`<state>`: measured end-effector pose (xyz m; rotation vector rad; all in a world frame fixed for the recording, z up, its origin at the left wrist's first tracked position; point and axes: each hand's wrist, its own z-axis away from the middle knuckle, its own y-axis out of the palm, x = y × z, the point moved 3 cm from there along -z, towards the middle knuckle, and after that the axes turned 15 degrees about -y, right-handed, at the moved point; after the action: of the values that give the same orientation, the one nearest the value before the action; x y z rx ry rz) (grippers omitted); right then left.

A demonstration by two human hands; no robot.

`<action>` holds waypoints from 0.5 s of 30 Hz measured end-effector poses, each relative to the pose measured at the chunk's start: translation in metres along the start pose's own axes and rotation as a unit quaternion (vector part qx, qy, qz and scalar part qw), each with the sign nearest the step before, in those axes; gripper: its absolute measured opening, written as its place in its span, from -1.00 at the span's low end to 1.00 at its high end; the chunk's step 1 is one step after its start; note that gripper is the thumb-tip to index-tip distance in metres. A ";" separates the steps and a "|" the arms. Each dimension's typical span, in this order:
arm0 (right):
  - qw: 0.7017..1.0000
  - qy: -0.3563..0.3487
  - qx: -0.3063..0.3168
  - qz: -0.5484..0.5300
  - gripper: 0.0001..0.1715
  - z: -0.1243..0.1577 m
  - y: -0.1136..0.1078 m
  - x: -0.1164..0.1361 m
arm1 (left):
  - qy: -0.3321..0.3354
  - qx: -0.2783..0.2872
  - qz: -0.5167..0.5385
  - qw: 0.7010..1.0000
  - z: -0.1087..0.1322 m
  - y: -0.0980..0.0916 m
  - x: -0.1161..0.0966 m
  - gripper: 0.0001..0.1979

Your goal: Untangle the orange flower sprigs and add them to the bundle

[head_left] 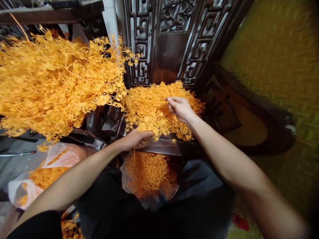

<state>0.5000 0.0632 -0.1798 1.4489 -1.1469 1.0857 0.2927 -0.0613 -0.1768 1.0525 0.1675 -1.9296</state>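
Note:
My left hand (pixel 138 138) is closed round the stem of an orange-yellow flower sprig (pixel 153 123), and the stem's end pokes out below the fist. Its frilly tips merge with a heap of loose orange blossoms (pixel 142 96) on the dark wooden seat (pixel 164 148). Above the heap's right side, my right hand (pixel 179 108) is closed in a pinch, thumb against forefinger. What lies between those fingertips is too small to make out.
A large bundle of orange sprigs (pixel 59 79) spreads across the left. Below the seat, a clear plastic bag (pixel 126 179) holds thin orange stems. Another plastic bag (pixel 72 157) with orange bits stands lower left. A carved wooden chair back (pixel 168 49) rises behind the heap.

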 end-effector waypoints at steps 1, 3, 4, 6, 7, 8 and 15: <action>0.999 0.011 0.030 0.002 -0.50 0.006 0.007 0.002 | 0.006 0.000 -0.001 1.000 -0.001 0.000 -0.001 -0.50; 0.995 0.016 0.098 0.022 -0.38 0.021 0.022 0.006 | 0.015 0.000 0.000 1.000 -0.004 0.000 -0.004 -0.50; 0.991 0.003 0.125 0.038 -0.35 0.027 0.029 0.008 | 0.018 0.000 0.002 1.000 -0.006 0.000 -0.006 -0.50; 0.983 -0.038 0.162 0.073 -0.36 0.034 0.037 0.012 | 0.022 -0.001 0.009 1.000 -0.010 0.003 -0.008 -0.51; 0.981 -0.049 0.166 0.087 -0.40 0.033 0.035 0.014 | 0.022 -0.001 0.014 1.000 -0.011 0.005 -0.009 -0.52; 0.984 -0.053 0.140 0.097 -0.45 0.028 0.028 0.015 | 0.022 0.001 0.017 1.000 -0.012 0.008 -0.009 -0.52; 0.984 -0.005 -0.179 -0.015 -0.83 -0.004 -0.065 0.015 | 0.011 0.007 0.035 0.999 -0.001 0.018 0.001 -0.50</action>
<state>0.5664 0.0715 -0.1744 1.1850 -1.2505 0.8008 0.3068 -0.0722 -0.1736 1.0758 0.1279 -1.8594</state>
